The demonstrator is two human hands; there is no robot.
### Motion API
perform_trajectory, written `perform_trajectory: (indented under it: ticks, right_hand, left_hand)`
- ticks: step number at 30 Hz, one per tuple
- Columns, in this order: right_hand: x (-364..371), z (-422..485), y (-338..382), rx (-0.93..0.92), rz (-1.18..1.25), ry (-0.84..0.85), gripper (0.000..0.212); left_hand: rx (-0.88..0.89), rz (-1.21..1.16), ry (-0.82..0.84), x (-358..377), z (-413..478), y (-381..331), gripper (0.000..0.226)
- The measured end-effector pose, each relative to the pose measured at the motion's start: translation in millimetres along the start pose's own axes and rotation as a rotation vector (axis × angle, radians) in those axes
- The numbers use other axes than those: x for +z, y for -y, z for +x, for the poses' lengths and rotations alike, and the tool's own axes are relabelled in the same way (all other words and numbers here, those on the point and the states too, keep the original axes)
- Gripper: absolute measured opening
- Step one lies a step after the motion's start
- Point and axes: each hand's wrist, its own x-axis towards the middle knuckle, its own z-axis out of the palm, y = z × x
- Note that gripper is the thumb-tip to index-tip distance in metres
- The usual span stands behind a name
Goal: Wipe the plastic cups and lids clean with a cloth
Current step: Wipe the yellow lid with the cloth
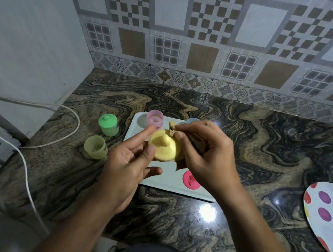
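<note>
Holding yellow lid (164, 148) in left hand (125, 162): thumb clamps its near rim, index finger sticks out straight. Right hand (205, 156) pinches brown cloth (172, 126) against the lid's right edge, both above white tray (168, 183). Pink cup (155, 119) just past left fingertips, pink lid (190, 180) under right hand, green cup (108, 124) and yellow cup (95, 147) left of left hand.

There were a yellow lid (164, 148), brown cloth (195, 143), pink cup (155, 119), pale blue cup (192, 120), green cup (108, 125), yellowish cup (95, 147), hot-pink lid (191, 180) and white tray (168, 184). The countertop (261, 145) swirled in black and tan, and the wall tiles (211, 28) were checked brown, grey and white. The white plate (320, 209) bore purple, red and yellow spots.
</note>
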Motion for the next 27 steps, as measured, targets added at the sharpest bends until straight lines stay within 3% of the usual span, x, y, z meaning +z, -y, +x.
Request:
perform_trajectory:
  ticks: [3, 7, 10, 16, 22, 27]
  right_hand:
    - [1, -3, -1, 0.119, 0.169, -0.001, 0.011]
    - [8, -13, -1, 0.105, 0.183, 0.049, 0.016]
    - [8, -15, 4, 0.058, 0.157, 0.047, 0.014]
    - [-1, -3, 9, -0.060, -0.041, 0.000, 0.012]
    - [4, -5, 5, 0.191, 0.243, 0.034, 0.012]
    - [14, -15, 4, 0.159, 0.208, 0.017, 0.012]
  left_hand:
    - [0.015, -0.075, -0.072, 2, 3, -3, 0.039]
    - [0.015, -0.051, -0.005, 3, 0, -5, 0.047]
    - [0.019, -0.050, -0.063, 5, 1, -3, 0.058]
    - [0.002, -0.038, -0.031, -1, -2, -5, 0.042]
    - [-0.021, -0.099, -0.137, 0, 2, -6, 0.035]
    - [0.029, -0.074, 0.023, 1, -1, -3, 0.046]
